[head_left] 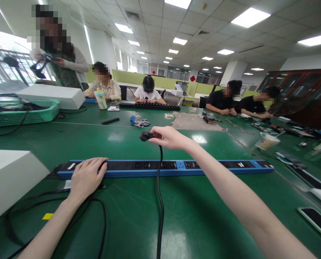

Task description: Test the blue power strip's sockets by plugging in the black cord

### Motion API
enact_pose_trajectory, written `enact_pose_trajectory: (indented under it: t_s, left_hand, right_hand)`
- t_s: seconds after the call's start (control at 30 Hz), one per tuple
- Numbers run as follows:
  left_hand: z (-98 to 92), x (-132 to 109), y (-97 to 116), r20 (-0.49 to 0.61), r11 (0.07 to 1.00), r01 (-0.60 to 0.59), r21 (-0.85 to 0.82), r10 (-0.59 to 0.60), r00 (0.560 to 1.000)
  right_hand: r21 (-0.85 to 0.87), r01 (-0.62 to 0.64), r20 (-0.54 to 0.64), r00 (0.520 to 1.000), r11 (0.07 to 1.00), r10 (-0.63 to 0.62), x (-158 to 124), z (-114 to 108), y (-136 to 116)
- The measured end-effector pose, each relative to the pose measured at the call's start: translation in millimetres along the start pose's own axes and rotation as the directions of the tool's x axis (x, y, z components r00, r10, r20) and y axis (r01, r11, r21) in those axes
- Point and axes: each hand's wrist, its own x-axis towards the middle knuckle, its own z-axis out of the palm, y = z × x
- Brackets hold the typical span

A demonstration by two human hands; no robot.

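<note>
Green is the colour of the basket [41,117] at the far left, and dark wires lie in it. Closer, a big white box [12,176] sits on the green table [130,216]. Next come thin black wires [104,216] that loop on the table, with a little yellow tag [47,216] by them. The left hand [87,178] lies on top of the left end of a long blue and black power strip [178,169]. Its fingers are loose and a bit bent, and it does not close around anything. The strip lies flat on the table and runs across in front of the person, with a row of holes on its top. Past it, near the middle, is a pair of blue and grey gloves [139,121]. A black plug [146,136] is up in the air, above the table. The right hand [167,138] pinches it, with thumb and fingers closed on it. The plug's black cord [160,205] hangs down in front of the strip. At the right edge, a phone [318,221] lies on the table.
</note>
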Motion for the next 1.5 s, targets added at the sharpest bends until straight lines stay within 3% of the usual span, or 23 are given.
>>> enact_pose_trajectory:
  t_s: [0.13,0.3,0.53,0.73,0.87,0.97,1.17,1.23,1.5]
  left_hand:
    - [1.7,-0.2,-0.7,0.000,1.000,0.003,-0.021,-0.003,1.000]
    - [3.2,-0.9,-1.3,-0.010,1.000,0.009,-0.022,-0.009,1.000]
    - [1.0,0.0,1.1,0.000,1.000,0.009,-0.008,-0.009,1.000]
    - [0.2,-0.6,-0.8,0.002,1.000,0.009,0.003,-0.009,1.000]
    - [1.3,6.9,-3.4,0.043,1.000,0.015,-0.011,-0.014,0.999]
    - [-0.3,14.1,19.5,0.056,0.998,0.012,-0.064,-0.008,0.998]
    - [0.5,9.7,121.0,0.096,0.946,-0.245,-0.212,0.270,0.958]
    - [5.6,6.2,144.7,0.098,0.933,-0.284,-0.222,0.311,0.945]
    - [27.1,9.5,175.9,0.052,0.954,-0.254,-0.159,0.265,0.963]
  right_hand:
    - [0.316,-0.272,0.118,0.962,0.909,0.247,-48.6,1.3,3.1]
    - [0.450,-0.519,0.209,0.852,0.727,0.479,-86.3,38.2,16.6]
    - [0.445,-0.512,0.042,0.832,0.735,0.554,-93.6,93.6,29.6]
    - [0.204,-0.508,-0.081,0.843,0.837,0.532,-80.2,104.9,18.0]
    - [0.113,-0.502,-0.123,0.849,0.857,0.513,-76.6,106.6,9.7]
    - [0.106,-0.508,-0.138,0.844,0.855,0.518,-76.9,108.1,7.4]
    - [0.107,-0.550,-0.142,0.816,0.828,0.560,-77.1,109.6,9.4]
    - [0.103,-0.559,-0.134,0.812,0.822,0.569,-78.3,108.8,10.8]
    - [0.089,-0.555,-0.119,0.819,0.827,0.562,-83.6,105.5,10.1]
